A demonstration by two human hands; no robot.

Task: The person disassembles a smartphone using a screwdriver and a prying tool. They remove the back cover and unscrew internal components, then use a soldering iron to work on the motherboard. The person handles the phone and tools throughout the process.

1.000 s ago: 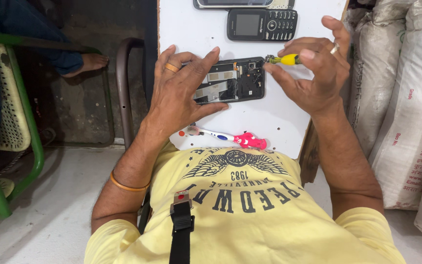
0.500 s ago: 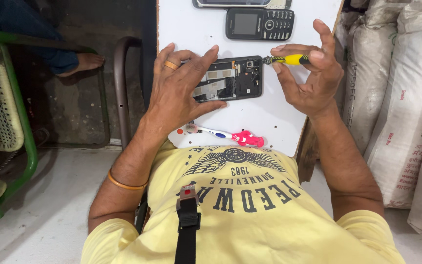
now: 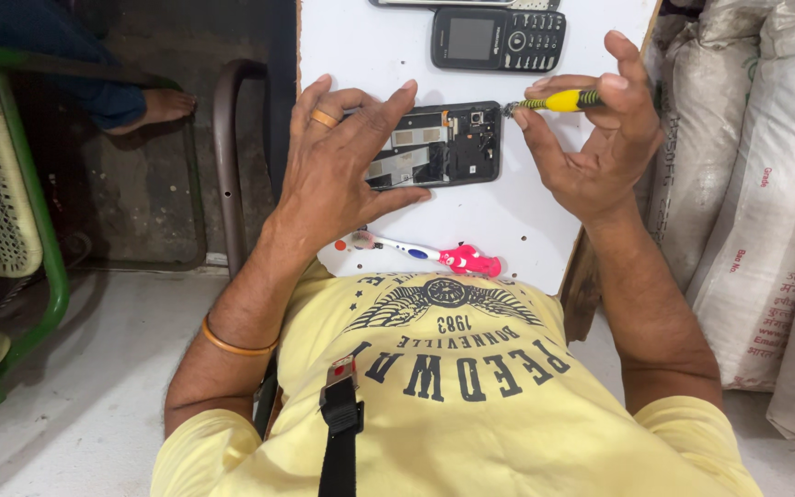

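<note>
Head view: phone (image 3: 439,144) already opened (board exposed). Left hand (image 3: 338,156) pressed flat on it; right hand (image 3: 591,138) pinches yellow screwdriver (image 3: 558,100) at its corner. Screws apparently remain.

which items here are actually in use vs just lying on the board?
In use:
- opened phone, back cover off, pinned by left hand
- yellow screwdriver in right hand, tip at the phone's corner

Lying about:
- black keypad phone
- pink-handled toothbrush
- another phone at the top edge
</note>
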